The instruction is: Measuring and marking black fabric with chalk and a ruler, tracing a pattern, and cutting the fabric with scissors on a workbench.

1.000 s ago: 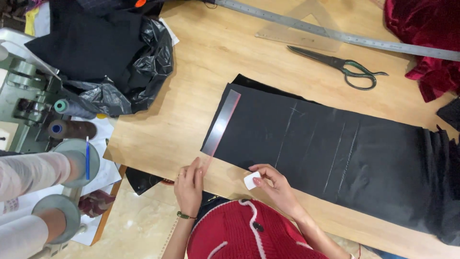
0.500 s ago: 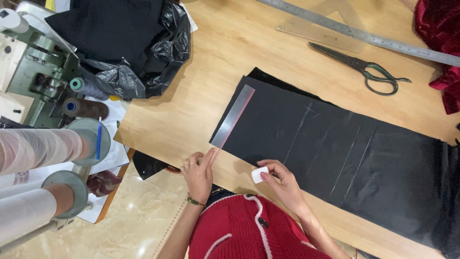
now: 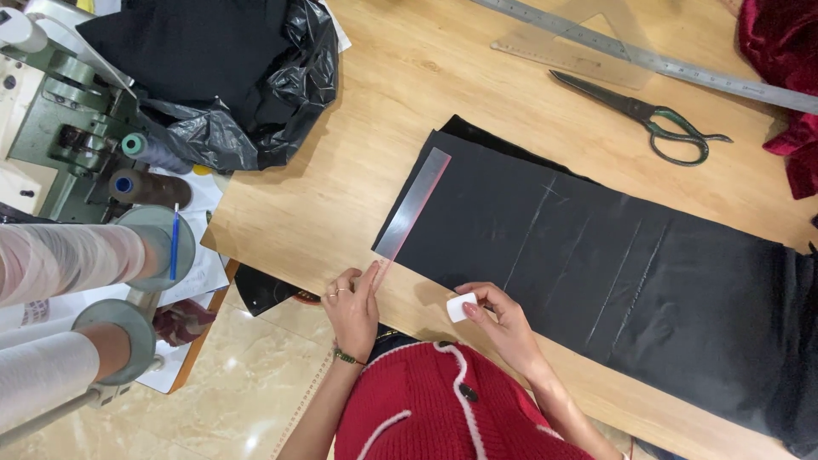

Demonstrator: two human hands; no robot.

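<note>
- The left hand (image 3: 352, 307) lies flat on the near end of a short clear ruler (image 3: 415, 203), fingers spread and pressing down rather than curled round it; the press looks meant to pin the ruler so that it cannot slide.
- The ruler runs along the left edge of the black cloth (image 3: 613, 264), its far end on the cloth and its near end out over the bare table (image 3: 341, 196). Lying just by the edge, it seems to serve as a straight guide there.
- The right hand (image 3: 503, 319) pinches a small white chalk (image 3: 461, 307) between fingertips and thumb, closed on it. The chalk rests at the near edge of the cloth, to the right of the ruler and not touching it.
- Pale chalk lines (image 3: 635, 277) already cross the cloth side by side, each running from the far edge toward the near one.
- The cloth is spread smooth over the table, probably so that the marks stay true.
- Scissors (image 3: 652, 119) lie shut on the far side of the table, well apart from both hands, beside a long metal rule (image 3: 682, 68).
- A black bag (image 3: 256, 111) of dark fabric is heaped at the far left corner, away from the cloth.
- Red velvet (image 3: 784, 77) is bunched at the far right.
- A sewing machine (image 3: 60, 119) with thread cones (image 3: 149, 153) stands off the table's left end.
</note>
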